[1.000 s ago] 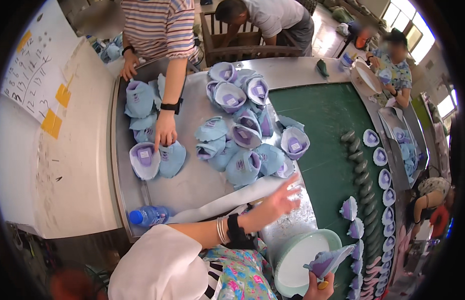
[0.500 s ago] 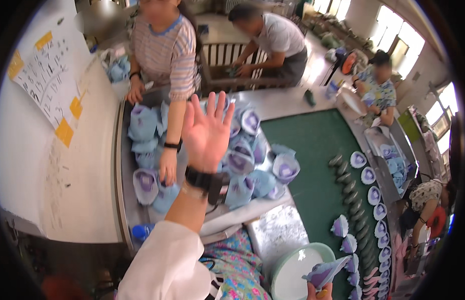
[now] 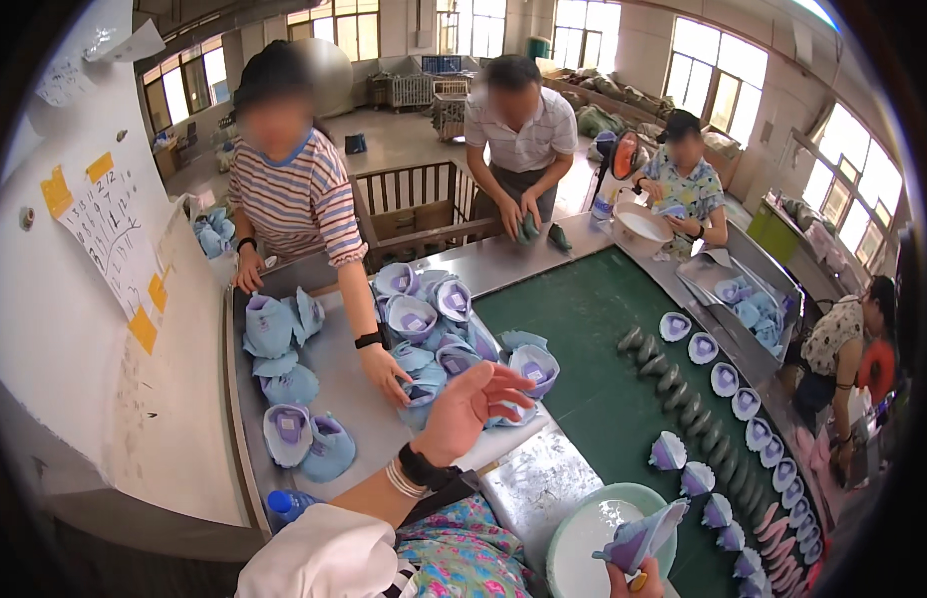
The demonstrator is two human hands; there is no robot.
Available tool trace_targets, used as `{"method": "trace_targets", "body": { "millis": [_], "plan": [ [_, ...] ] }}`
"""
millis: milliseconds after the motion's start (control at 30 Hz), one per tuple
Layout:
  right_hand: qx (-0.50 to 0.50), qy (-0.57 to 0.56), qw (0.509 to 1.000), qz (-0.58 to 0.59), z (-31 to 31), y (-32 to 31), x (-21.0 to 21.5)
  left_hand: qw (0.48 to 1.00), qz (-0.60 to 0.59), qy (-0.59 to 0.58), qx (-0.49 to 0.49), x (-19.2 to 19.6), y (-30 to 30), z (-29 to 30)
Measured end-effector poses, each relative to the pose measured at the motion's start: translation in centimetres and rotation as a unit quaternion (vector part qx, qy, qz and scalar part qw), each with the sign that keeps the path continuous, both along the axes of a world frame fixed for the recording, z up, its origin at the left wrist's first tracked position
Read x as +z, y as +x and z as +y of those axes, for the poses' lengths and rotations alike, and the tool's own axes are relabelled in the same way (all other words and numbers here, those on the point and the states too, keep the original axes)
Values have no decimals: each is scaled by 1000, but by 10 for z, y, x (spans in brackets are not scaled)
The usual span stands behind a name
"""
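My left hand [image 3: 471, 411] is raised over the metal table, its fingers loosely bent and apart, holding nothing. Just beyond it is a pile of light blue and purple shoe uppers [image 3: 412, 317]; I cannot tell whether the fingertips touch any. My right hand [image 3: 635, 582], at the lower edge, grips one blue and purple shoe upper [image 3: 638, 536] over a pale green basin [image 3: 563, 558] of white liquid. A small yellow thing shows between its fingers, too little of it to name. Across the table, another person's hand [image 3: 389, 379] rests at the pile's near left side.
A green conveyor belt [image 3: 553, 299] carries rows of uppers [image 3: 725, 379], dark lumpy pieces [image 3: 695, 414] and pink pieces [image 3: 779, 543]. A blue-capped bottle [image 3: 284, 503] lies near the table's left edge. A whiteboard [image 3: 174, 419] stands at left. Several people work around the belt.
The view has tilted up. My left hand has gone from palm-up and spread to turned right with bent fingers. The other person's hand has moved right to the pile. My right hand still holds its upper.
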State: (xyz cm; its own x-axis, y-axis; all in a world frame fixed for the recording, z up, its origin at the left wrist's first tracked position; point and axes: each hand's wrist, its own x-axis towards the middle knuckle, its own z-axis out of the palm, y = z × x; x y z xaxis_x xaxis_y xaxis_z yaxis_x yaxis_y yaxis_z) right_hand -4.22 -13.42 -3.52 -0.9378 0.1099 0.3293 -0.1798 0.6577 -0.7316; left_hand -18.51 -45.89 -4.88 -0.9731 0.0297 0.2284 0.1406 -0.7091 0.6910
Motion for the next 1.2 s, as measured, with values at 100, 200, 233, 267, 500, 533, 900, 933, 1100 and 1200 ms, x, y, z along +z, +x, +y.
{"method": "trace_targets", "body": {
  "millis": [100,200,233,267,500,533,900,933,1100,1200],
  "plan": [
    [0,-33,999,28,2,4,-8,982,-144,118,29,-47,-19,-5],
    [-5,-52,998,31,-4,8,-3,931,-221,236,170,-69,-34,-32],
    [-14,-53,998,14,-3,13,-2,925,-201,211,243,-62,-36,-40],
    [-23,-57,998,4,-2,14,0,916,-172,185,311,-46,-44,-47],
    [-53,-38,998,-3,1,13,9,938,117,-248,213,-6,-37,-6],
    [-32,-60,997,-29,-5,9,16,950,86,-279,108,-12,-25,9],
    [123,-66,983,-122,-28,-14,25,860,158,-373,-309,-41,38,134],
    [133,-36,986,-98,-21,-21,2,865,201,-393,-241,-53,37,139],
    [114,-34,990,-73,-4,-18,-5,880,120,-393,-239,-65,42,129],
    [-72,-146,985,-49,20,-2,-5,907,-27,-240,-345,-54,40,125]
  ]
}}
